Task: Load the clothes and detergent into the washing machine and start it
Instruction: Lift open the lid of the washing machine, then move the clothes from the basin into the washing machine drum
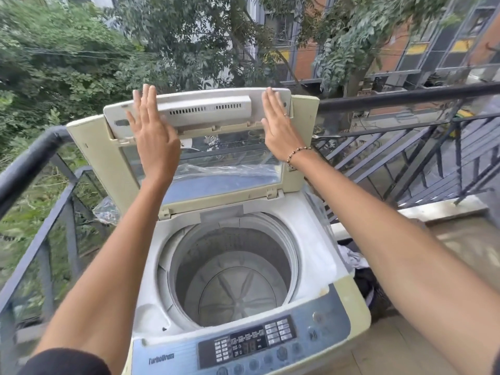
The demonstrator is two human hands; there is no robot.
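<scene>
Washing machine [313, 228]: a top-loader right in front of you on a balcony, its opening facing up.
Drum [232, 288]: bare, with no clothes in it.
Lid [205, 112]: folded and stood up at the back of the machine.
Left hand [154, 136]: flat on the lid's upper panel, fingers straight and spread, holding nothing.
Right hand [278, 125]: flat on the same panel near its right edge, fingers straight and together, holding nothing.
Step in hand: I judge you are at step 1, getting the lid open and propped; loading has not begun.
Clothes [354, 259]: a dark and white heap low down, just beside the machine's right wall.
Detergent: I cannot see any in this view.
Control panel [251, 345]: on the edge nearest you, untouched.
Next move: let go only once the lid rests on its own, then turn right and reach down for the clothes with 1 or 2 hands.
Railing [32, 163]: dark bars close behind and left of the machine.
</scene>
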